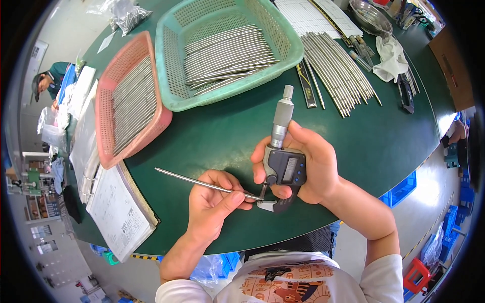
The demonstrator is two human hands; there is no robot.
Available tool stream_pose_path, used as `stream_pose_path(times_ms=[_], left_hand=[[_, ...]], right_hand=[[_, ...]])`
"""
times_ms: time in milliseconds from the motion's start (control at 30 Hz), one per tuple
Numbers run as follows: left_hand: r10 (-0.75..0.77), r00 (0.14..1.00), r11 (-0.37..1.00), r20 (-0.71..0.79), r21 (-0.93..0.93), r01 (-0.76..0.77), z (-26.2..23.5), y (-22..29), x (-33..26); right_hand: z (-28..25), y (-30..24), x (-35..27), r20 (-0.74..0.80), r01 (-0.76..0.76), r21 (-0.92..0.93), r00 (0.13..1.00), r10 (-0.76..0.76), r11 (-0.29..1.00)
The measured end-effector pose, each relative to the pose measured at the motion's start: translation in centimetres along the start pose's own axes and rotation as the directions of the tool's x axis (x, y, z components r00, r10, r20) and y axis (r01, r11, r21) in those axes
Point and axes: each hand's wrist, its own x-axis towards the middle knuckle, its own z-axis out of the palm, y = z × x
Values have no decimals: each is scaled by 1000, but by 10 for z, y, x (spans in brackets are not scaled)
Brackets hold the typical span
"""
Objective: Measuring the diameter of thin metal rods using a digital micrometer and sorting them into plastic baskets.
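Observation:
My left hand (216, 199) is closed around a thin metal rod (194, 182), pinched between thumb and fingers. The rod slants down to the right, and its right end lies at the measuring jaws of a digital micrometer (284, 164). My right hand (310, 164) grips the micrometer's dark frame, with its silver thimble pointing up and away. Whether the jaws press on the rod tip is too small to tell. Beyond my hands stand a green basket (230, 98) and a pink basket (164, 118), both holding many similar rods.
More rods (343, 76) lie loose on the green table (222, 136) at the back right, beside a ruler (306, 86). A caliper (404, 93) and a white cloth (391, 60) are farther right. An open binder (118, 212) lies at left. Another person (48, 83) is at far left.

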Motion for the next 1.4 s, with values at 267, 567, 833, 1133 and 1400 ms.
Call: stream_pose_path(times_ms=[267,567,833,1133,1400], left_hand=[[7,1000,999,1,41,-7,1,1,0],[10,1000,997,-14,76,-8,2,1,2],[12,1000,1000,0,17,-12,1,1,2],[13,1000,997,-12,70,-13,2,1,2],[-11,1000,999,-22,50,12,2,3,2]], right_hand=[[0,0,1,-25,12,-80,1000,-14,997],[1,0,0,-21,9,-73,1000,-11,997],[1,1,0,-33,26,-97,999,-30,995],[1,0,1,-11,25,-72,1000,-26,997],[1,0,0,-34,19,-92,999,-22,996]])
